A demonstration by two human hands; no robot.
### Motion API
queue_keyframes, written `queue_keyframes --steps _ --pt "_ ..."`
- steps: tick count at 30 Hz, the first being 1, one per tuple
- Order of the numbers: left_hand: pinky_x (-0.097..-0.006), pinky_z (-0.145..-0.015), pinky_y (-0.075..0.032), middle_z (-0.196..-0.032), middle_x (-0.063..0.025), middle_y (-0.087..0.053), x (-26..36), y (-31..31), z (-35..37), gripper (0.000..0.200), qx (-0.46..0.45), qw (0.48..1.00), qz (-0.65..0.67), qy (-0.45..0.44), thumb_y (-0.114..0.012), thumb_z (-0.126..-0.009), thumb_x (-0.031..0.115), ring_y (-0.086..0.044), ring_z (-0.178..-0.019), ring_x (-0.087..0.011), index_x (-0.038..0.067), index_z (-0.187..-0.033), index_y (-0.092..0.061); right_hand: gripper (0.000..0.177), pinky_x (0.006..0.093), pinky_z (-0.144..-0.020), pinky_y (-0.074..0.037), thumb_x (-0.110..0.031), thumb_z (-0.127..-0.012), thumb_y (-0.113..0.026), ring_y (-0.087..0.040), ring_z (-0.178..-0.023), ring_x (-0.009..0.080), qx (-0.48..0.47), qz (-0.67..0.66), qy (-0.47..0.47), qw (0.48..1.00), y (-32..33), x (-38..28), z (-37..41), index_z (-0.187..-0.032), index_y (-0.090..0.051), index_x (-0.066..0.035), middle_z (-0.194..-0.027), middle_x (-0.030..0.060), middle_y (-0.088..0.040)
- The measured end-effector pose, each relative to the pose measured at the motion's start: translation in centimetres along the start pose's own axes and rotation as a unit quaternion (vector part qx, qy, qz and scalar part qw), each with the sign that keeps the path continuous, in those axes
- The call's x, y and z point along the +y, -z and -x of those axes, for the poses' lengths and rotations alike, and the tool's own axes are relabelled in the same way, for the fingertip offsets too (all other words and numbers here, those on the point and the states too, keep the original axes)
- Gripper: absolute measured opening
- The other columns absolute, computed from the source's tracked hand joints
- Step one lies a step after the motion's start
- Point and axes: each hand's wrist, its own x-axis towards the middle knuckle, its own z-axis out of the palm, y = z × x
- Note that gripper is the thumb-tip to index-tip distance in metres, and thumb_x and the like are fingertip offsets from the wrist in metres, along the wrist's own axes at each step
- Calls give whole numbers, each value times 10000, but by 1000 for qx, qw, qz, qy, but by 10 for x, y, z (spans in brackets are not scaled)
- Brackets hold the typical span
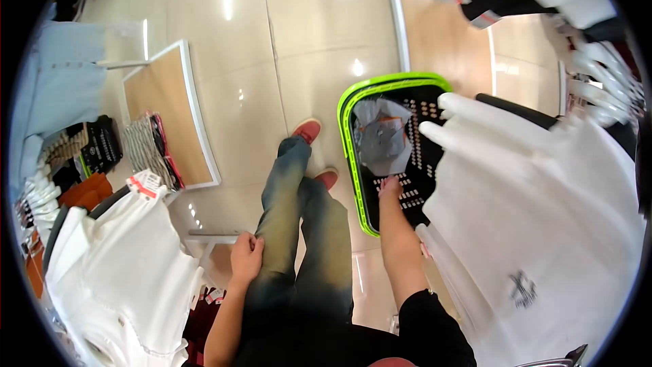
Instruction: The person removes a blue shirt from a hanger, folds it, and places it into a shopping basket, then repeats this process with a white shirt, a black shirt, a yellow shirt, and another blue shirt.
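While right hand [390, 187] overlaps basket [397, 79], fingers' [392, 181] hold unclear, left hand [246, 258] loosely curled

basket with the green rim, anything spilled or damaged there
Nothing stands out: the basket looks whole where it shows, the grey bundle lies inside, and no spill shows on the floor beside it. A white garment hides part of it.

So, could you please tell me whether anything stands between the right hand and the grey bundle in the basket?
Nothing visible does: the right hand is just below the grey bundle in the picture. The white garment covers part of the basket further right, off that line.
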Motion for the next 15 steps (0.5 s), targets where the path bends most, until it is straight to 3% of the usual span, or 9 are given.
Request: queue_keyframes --steps 1,4,6,8,10,12,15 --pt "-425 -690 -462 -777 -157 -587 -1 1 6 239 -1 1000 -3 -10 -659 -901 235 -583 -746 -333 16 -857 -577 152 318 -667 -478 -176 -926 -581 -586 -724 173 5 -2 27 1000 9 -2 23 -881 -634 -40 -777 42 -613" --pt "-448 -720 -475 -801 -159 -611 -18 8 23 253 4 996 1 -88 -671 -883 257 -597 -785 -338 10 -893 -615 207 353 -558 -490 -143 -880 -605 -610 -584 214 -6 82 109 991 41 -29 129 -717 -660 -28 -718 83 -666" --pt "-454 -824 -496 -865 -185 -641 -20 15 37 296 -1 992 10 -125 -666 -884 283 -610 -888 -358 5 -985 -661 177 395 -579 -513 -136 -843 -625 -671 -647 251 -23 173 358 917 69 26 86 -753 -723 -20 -765 135 -717" --pt "-447 -890 -500 -934 -211 -669 -38 11 35 341 -1 985 10 -173 -660 -889 309 -622 -969 -376 1 -1033 -679 135 273 -457 -425 -112 -852 -635 -539 -516 148 -67 100 220 968 99 6 167 -738 -658 -43 -664 31 -604" --pt "-449 -961 -488 -1069 -241 -690 -34 16 27 437 -83 988 2 -131 -626 -909 378 -622 -1085 -397 -8 -1101 -705 76 289 -457 -411 -61 -832 -641 -536 -508 146 -70 129 310 939 133 8 215 -780 -691 -36 -626 46 -591" --pt "-451 -976 -485 -1137 -248 -685 -30 15 12 475 -115 983 -12 -141 -611 -915 410 -620 -1121 -402 -8 -1116 -715 87 290 -460 -412 -30 -819 -624 -542 -515 151 -70 43 210 974 162 6 263 -746 -671 -35 -627 53 -590" --pt "-450 -992 -479 -1194 -249 -677 8 29 6 503 -154 976 -38 -149 -601 -913 433 -620 -1151 -402 -7 -1124 -724 99 291 -475 -433 -3 -812 -600 -554 -532 153 -146 5 138 980 219 7 290 -757 -676 -34 -640 56 -597"
